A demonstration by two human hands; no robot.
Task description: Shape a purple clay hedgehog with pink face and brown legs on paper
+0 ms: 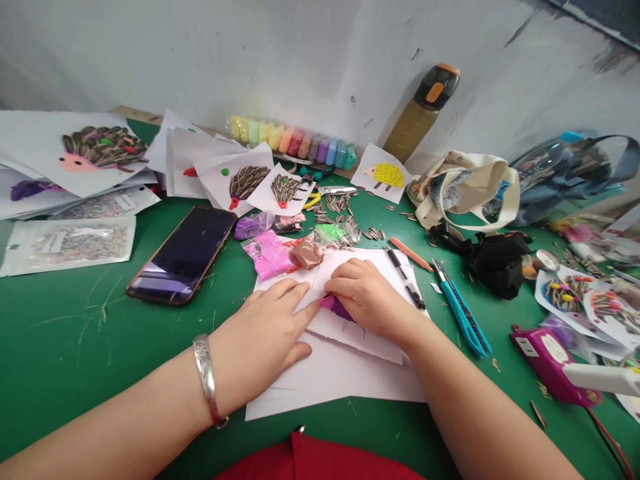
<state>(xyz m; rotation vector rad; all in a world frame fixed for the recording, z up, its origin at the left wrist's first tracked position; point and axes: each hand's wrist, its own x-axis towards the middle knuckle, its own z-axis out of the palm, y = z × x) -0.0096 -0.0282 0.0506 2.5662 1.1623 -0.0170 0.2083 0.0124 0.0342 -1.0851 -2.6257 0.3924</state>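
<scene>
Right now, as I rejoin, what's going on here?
A person's right hand bends over a small purple clay shape on a white paper sheet; whether it pinches or presses is unclear. The left hand lies spread, a fingertip at the shape's pink end. Bagged bright-pink clay lies just beyond, and a blue plastic utility knife rests to the right.

I'm seeing table showing solid grn.; clay showing purp. w/ pink end; cutter showing blue; bangle showing silver w/ engraved patt.

Craft workspace | green worktable | coloured clay packets | seed-covered hedgehog picture | blue craft knife
</scene>
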